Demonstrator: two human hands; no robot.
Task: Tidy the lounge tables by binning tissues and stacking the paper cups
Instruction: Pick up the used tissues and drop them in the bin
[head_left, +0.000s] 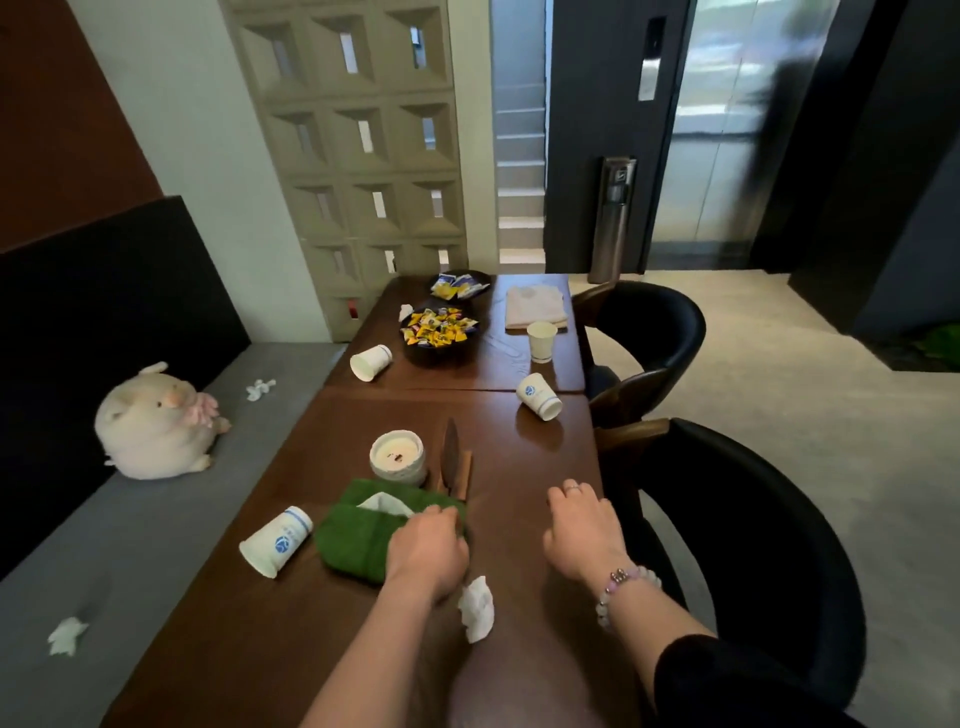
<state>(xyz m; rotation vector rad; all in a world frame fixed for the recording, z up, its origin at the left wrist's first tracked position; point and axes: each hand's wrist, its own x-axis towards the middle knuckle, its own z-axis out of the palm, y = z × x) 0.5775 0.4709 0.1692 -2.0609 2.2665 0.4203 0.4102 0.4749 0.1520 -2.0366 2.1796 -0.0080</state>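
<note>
Dark wooden lounge tables (519, 519) stand end to end, with a grey bench (156, 519) along the left and black chairs (753, 519) on the right. On the near table, the left hand (428, 551) lies on the right end of a green tissue cover (358, 540). Its fingers bend down over the cover, and I cannot tell whether they grip it or only rest there. The right hand (584, 530) hovers over the table's right edge with its fingers loosely curled, holding nothing; it wears a ring and a bead bracelet.

A crumpled tissue (477, 608) lies on the table just beside the left wrist. One paper cup (278, 540) lies on its side left of the green cover. A second tipped cup (539, 396) lies at the seam between the tables on the right. On the far table, a third tipped cup (370, 362) lies on the left, and an upright cup (541, 340) stands on the right.

Two more tissues sit on the bench, one near (66, 635) and one farther back (260, 388), close to a plush pig (158, 421). A white candle (398, 457) stands behind the green cover. A bowl of wrapped sweets (439, 332) sits on the far table.
</note>
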